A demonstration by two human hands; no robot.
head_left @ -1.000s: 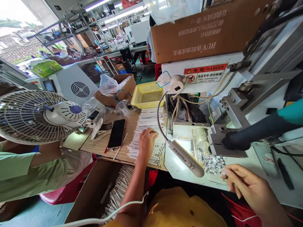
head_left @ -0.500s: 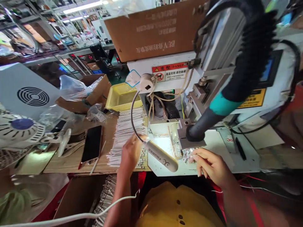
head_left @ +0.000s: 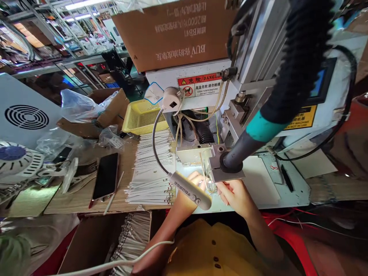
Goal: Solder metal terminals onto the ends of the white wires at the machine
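Observation:
My left hand [head_left: 186, 199] is at the machine's lit work area, its fingers closed near the thin tube. The lamp head [head_left: 191, 190] on a bent neck covers part of it. Opposite, my right hand [head_left: 235, 194] has its fingertips pinched together just below the metal block [head_left: 225, 174]. Whatever either hand holds is too small or hidden to make out. White wires with small metal ends lie in a wide stack [head_left: 151, 168] left of the machine.
A phone [head_left: 105, 176] lies on the wooden table beside a thin white stick [head_left: 114, 193]. Behind the wires stands a yellow basket [head_left: 143, 117]. A thick black hose [head_left: 299, 57] slants down to the block. Below the table edge, a box holds more wires [head_left: 129, 241].
My left hand has moved right from the wire stack to the work area under the lamp. My right hand has shifted left, fingers drawn together. The whole view has shifted slightly.

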